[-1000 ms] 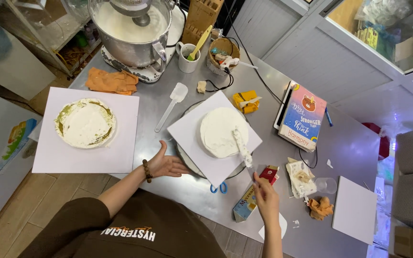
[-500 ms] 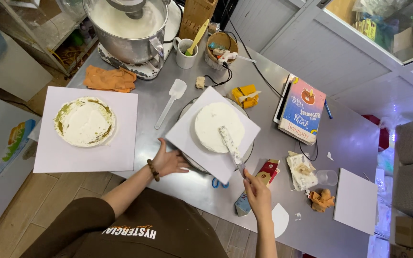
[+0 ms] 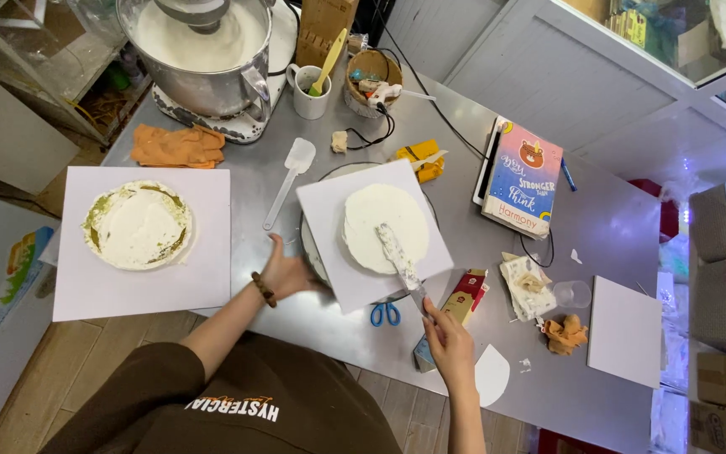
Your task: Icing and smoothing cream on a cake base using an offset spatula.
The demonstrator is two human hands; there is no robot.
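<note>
While the left hand steadies the turntable, right hand gripping spatula on cake.

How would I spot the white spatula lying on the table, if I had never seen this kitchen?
Start at the big steel mixer bowl full of white cream at the table's far edge. Just in front of it, between the crumpled orange cloth and the white square board carrying the frosted round cake, lies the white silicone spatula. Unlike the metal palette knife in the right hand, nobody holds it.
</note>
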